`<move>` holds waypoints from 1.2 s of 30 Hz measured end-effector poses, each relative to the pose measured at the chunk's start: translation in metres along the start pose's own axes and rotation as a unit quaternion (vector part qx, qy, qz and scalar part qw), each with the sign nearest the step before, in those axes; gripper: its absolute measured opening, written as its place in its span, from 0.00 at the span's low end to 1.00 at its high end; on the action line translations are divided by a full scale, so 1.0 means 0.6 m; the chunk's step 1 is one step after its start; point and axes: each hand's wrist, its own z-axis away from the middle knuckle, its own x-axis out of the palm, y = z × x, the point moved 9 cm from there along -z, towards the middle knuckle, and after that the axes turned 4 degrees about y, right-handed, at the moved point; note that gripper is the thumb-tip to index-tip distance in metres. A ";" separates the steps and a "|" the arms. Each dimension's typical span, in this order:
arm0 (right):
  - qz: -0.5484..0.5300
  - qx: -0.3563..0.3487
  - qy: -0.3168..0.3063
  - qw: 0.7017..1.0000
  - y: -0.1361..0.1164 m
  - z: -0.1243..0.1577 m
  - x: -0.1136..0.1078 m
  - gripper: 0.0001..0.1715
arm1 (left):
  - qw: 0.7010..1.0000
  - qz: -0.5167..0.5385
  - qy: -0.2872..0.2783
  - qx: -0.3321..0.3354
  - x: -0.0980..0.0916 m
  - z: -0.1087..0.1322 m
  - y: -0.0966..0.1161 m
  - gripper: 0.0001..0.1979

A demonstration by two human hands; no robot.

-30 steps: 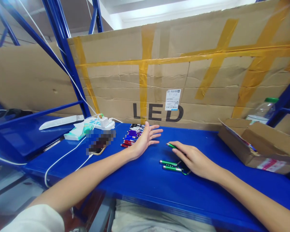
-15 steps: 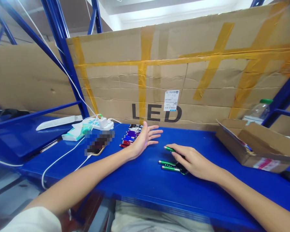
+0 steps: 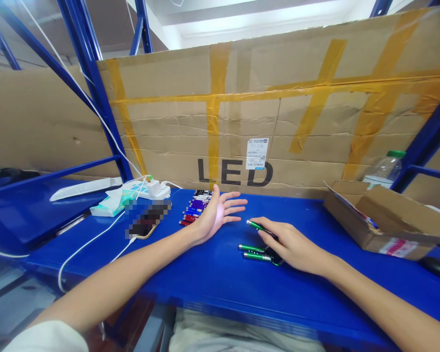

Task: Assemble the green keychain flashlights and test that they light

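Across the blue table [image 3: 212, 276], two hands face each other, and their placing seems to turn on one slim tool. The right hand [image 3: 293, 243] pinches a green pen [image 3: 256, 225] between thumb and fingers, its silver tip aimed left, perhaps gripped well back to leave that tip uncovered. Opposite, apart from the tip, the left hand [image 3: 220, 212] is unfolded and holds nothing, fingers spread and palm turned towards the pen; a pale pinkish glow on it suggests the palm serves as a screen for the pen's light. Two more green pens [image 3: 252, 249] lie side by side just below the right hand, tips also leftward, probably so that they are easy to pick up. Behind the left hand, a row of pens [image 3: 194, 212] runs black, silver, purple, blue, red, apparently grouped by colour; the hand hides their right ends. A small cardboard box [image 3: 342, 222] stands off to the right, away from both hands. Whether the left hand touches the table, I cannot tell.
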 end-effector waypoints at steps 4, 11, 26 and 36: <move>0.003 -0.004 -0.004 1.000 -0.001 0.000 0.001 0.22 | 1.000 0.003 -0.002 -0.003 0.002 0.001 0.001 0.43; -0.002 0.002 -0.009 1.000 0.001 0.001 0.002 0.22 | 1.000 0.003 -0.009 -0.006 0.003 0.002 -0.002 0.43; 0.019 -0.006 -0.010 1.000 -0.003 -0.003 0.000 0.22 | 1.000 -0.024 0.000 -0.014 0.001 -0.002 -0.006 0.44; 0.023 -0.007 -0.003 1.000 0.002 -0.002 -0.001 0.23 | 0.999 -0.037 0.003 -0.009 0.001 -0.005 -0.004 0.45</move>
